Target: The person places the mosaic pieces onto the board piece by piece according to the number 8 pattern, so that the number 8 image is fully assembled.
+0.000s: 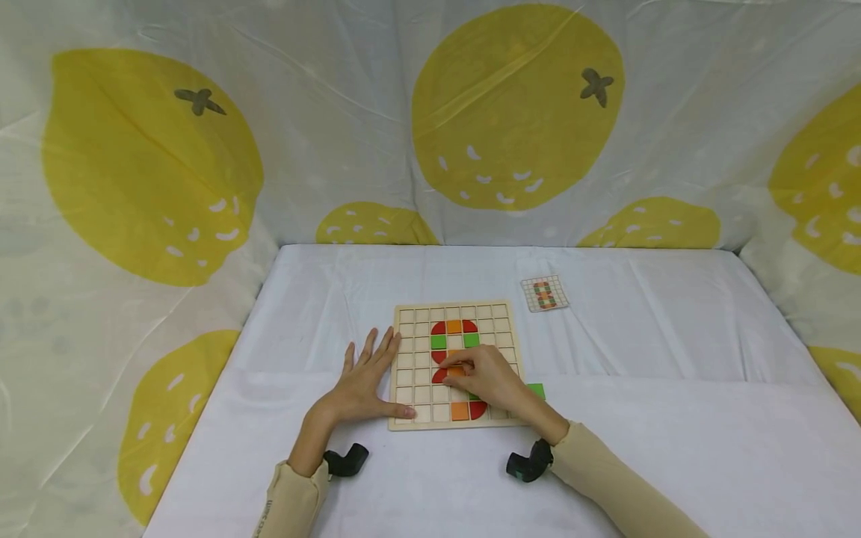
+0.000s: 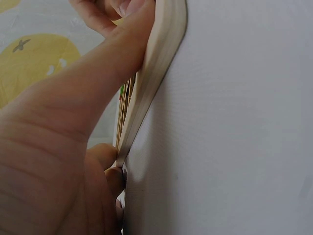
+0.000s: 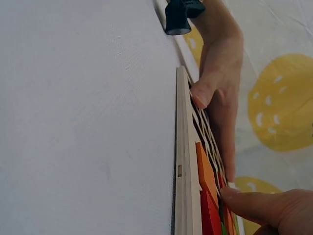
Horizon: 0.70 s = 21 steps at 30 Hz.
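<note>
A wooden grid board (image 1: 406, 376) lies flat on the white table, with red rounded tiles and orange and green square tiles in its cells. My left hand (image 1: 363, 387) has its fingers spread along the board's left edge, the thumb resting on the lower left corner. Over the middle of the board, my right hand (image 1: 493, 379) pinches a red rounded tile (image 1: 439, 376) between thumb and index finger, at a cell beside an orange tile (image 1: 457, 370). In the right wrist view the thumb (image 3: 239, 200) touches the board's tile area; the other fingertips are hidden there.
A small pattern card (image 1: 545, 293) printed with a coloured grid lies beyond the board's upper right corner. By the right edge, partly behind the right forearm, sits a green tile (image 1: 537, 390). Black wrist-worn devices (image 1: 346, 459) hang by both wrists. Lemon-printed cloth (image 1: 336, 112) encloses the table.
</note>
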Motion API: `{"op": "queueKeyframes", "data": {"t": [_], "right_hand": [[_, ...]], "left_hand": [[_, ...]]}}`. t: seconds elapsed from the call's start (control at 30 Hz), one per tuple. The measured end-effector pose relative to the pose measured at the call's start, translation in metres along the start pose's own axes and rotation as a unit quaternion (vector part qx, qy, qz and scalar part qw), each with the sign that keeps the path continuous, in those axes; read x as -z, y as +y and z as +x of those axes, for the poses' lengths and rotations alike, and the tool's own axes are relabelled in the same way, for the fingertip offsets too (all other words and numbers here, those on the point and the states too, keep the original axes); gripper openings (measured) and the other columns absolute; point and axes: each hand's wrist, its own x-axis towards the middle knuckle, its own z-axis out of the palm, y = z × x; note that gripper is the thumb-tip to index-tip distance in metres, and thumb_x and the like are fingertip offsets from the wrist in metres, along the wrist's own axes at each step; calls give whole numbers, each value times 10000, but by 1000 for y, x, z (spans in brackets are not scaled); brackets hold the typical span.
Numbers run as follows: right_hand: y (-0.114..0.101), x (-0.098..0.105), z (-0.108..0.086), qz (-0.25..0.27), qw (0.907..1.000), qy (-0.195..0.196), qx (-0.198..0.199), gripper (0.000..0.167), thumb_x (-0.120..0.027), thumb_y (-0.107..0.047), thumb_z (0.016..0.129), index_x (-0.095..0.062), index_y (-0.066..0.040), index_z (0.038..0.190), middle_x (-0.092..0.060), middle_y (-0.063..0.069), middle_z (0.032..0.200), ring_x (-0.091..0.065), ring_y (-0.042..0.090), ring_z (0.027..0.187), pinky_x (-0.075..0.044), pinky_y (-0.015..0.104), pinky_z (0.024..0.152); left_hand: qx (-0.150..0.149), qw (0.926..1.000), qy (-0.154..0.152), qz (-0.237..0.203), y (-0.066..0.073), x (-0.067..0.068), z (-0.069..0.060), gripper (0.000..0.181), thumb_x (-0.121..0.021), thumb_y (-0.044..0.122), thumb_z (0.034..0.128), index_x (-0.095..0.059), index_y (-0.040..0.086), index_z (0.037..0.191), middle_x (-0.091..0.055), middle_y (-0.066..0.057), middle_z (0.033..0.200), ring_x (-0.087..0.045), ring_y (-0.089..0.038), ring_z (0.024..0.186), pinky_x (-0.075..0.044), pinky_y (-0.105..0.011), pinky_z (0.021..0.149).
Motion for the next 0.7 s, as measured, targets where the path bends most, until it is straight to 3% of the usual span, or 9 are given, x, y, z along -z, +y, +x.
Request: {"op": "queueKeyframes", "data": {"t": [0.43, 0.7], "right_hand": [[-1, 2, 0, -148, 9999, -9, -40, 161, -838, -201, 877, -835, -141, 1027, -362, -79, 553, -336, 53, 506, -229, 172, 477], [8, 7, -6, 273, 9994, 5, -205, 218, -835, -244, 886, -824, -175, 1092, -330, -74, 551, -302, 61, 510, -220, 179, 490]], "left_hand": [[28, 10000, -23, -17, 0, 0, 0, 1357, -862, 653, 714, -79, 96, 1671, 2, -103, 1759, 113, -393, 1620, 129, -698, 1240], [20, 10000, -16, -30, -1, 0, 0, 1362, -861, 656, 713, -67, 105, 1673, 12, -95, 1761, 116, -389, 1621, 128, -696, 1242]]}}
